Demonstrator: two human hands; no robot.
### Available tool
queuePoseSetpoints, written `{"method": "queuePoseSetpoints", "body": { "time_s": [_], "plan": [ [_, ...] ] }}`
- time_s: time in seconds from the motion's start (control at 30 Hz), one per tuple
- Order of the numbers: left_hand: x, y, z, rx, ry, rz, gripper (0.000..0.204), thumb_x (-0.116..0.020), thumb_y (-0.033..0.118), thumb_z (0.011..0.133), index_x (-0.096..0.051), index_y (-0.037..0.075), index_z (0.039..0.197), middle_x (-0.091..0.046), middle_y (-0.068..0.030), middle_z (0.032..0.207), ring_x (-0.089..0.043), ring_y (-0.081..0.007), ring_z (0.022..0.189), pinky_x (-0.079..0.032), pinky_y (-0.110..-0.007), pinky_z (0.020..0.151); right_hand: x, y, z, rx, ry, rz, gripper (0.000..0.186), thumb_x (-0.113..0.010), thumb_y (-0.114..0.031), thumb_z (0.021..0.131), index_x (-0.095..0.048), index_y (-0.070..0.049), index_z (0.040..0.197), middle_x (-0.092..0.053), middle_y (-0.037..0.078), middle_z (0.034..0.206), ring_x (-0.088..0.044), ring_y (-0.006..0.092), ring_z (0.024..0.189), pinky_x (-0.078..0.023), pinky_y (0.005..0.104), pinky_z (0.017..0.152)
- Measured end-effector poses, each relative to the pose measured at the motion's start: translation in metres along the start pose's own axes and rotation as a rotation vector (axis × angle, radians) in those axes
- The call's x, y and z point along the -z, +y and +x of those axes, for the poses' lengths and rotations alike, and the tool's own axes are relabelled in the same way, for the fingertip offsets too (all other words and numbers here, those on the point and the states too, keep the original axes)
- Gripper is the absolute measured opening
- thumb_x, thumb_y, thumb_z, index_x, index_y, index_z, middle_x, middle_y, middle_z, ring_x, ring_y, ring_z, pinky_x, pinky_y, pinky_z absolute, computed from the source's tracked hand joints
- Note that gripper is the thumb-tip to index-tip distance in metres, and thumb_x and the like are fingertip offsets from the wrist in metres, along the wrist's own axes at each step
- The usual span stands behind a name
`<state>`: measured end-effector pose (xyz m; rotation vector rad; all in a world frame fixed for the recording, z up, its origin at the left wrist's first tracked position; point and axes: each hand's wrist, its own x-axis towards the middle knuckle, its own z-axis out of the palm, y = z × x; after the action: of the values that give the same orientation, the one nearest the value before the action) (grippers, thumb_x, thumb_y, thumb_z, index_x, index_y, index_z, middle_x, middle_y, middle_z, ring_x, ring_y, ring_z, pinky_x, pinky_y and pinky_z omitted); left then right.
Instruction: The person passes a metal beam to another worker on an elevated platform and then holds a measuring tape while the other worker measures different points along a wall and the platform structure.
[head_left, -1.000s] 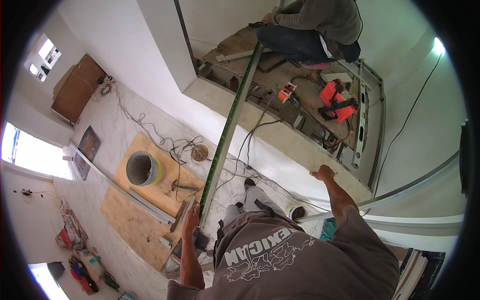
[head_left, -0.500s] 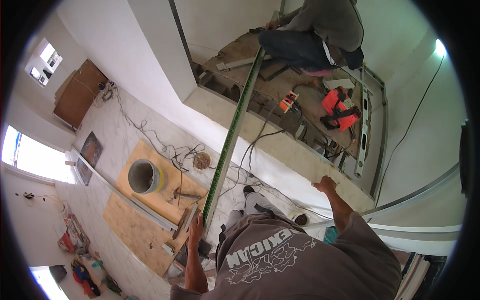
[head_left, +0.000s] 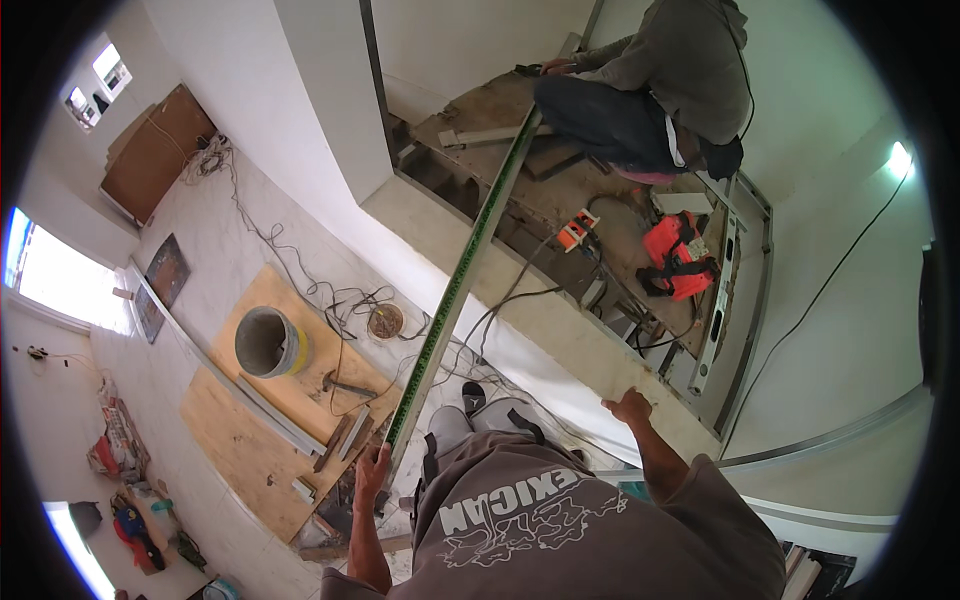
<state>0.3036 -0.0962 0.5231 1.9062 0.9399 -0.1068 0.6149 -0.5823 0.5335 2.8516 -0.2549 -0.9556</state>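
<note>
My left hand (head_left: pixel 371 468) is closed around the near end of a long metal bar (head_left: pixel 462 275) with a green, dark-marked face. The bar slants up and away across a pale ledge (head_left: pixel 585 345), and its far end lies beside a crouching co-worker (head_left: pixel 650 100) in a grey top and dark trousers. My right hand (head_left: pixel 630 406) is by the outer edge of the ledge, with nothing in it and the fingers partly spread. Whether it touches the ledge is unclear.
Behind the ledge are an orange power box (head_left: pixel 577 231), a red tool bag (head_left: pixel 680 255) and a spirit level (head_left: pixel 715 320). At left, a bucket (head_left: pixel 268 342) and a hammer (head_left: pixel 347 386) lie on plywood (head_left: pixel 240 430). Cables (head_left: pixel 350 305) trail over the tiles.
The whole view has shifted slightly. My left hand keeps its hold on the bar. My right hand stays by the ledge, and the co-worker remains crouched.
</note>
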Motion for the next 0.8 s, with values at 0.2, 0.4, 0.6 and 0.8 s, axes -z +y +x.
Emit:
{"method": "queuePoseSetpoints", "body": {
  "time_s": [0.2,0.4,0.6,0.8],
  "plan": [
    [0.001,0.001,0.0,-0.067,-0.003,0.004,0.047,-0.055,0.041,0.09,-0.059,-0.005,0.083,-0.057,-0.0178,0.07,-0.055,-0.0219,0.067,-0.043,-0.038,0.065,-0.006,0.004,0.004,-0.002,0.003,-0.045,0.112,-0.064,-0.066,0.07,-0.022,0.009,0.141,-0.063,0.021,0.112,-0.062,0.0303,0.103,-0.05,0.0395,0.082],
    [0.003,-0.007,0.005,-0.049,-0.114,0.059,0.049,-0.051,0.045,0.092,-0.055,-0.004,0.084,-0.055,-0.0231,0.072,-0.058,-0.0315,0.071,-0.042,-0.042,0.066,-0.004,0.002,0.004,-0.023,0.005,-0.069,0.11,-0.064,-0.067,0.069,-0.025,0.008,0.14,-0.059,0.021,0.118,-0.06,0.0298,0.108,-0.048,0.0399,0.086],
    [0.003,0.001,0.006,-0.055,-0.118,0.07,0.039,-0.045,0.039,0.096,-0.051,0.002,0.089,-0.056,-0.0263,0.08,-0.052,-0.0491,0.084,-0.04,-0.051,0.067,-0.008,0.006,0.009,-0.014,0.008,-0.088,0.11,-0.064,-0.068,0.069,-0.027,0.006,0.141,-0.059,0.02,0.12,-0.059,0.0298,0.109,-0.048,0.0401,0.087],
    [0.002,-0.006,0.003,-0.206,-0.122,0.113,0.037,-0.038,0.034,0.099,-0.053,0.0,0.102,-0.056,-0.0256,0.094,-0.051,-0.0463,0.096,-0.042,-0.045,0.079,-0.008,0.002,0.011,-0.062,-0.044,-0.012,0.097,-0.066,-0.067,0.069,-0.042,0.004,0.131,-0.06,0.02,0.117,-0.06,0.03,0.108,-0.047,0.0413,0.088]
  ]
}}
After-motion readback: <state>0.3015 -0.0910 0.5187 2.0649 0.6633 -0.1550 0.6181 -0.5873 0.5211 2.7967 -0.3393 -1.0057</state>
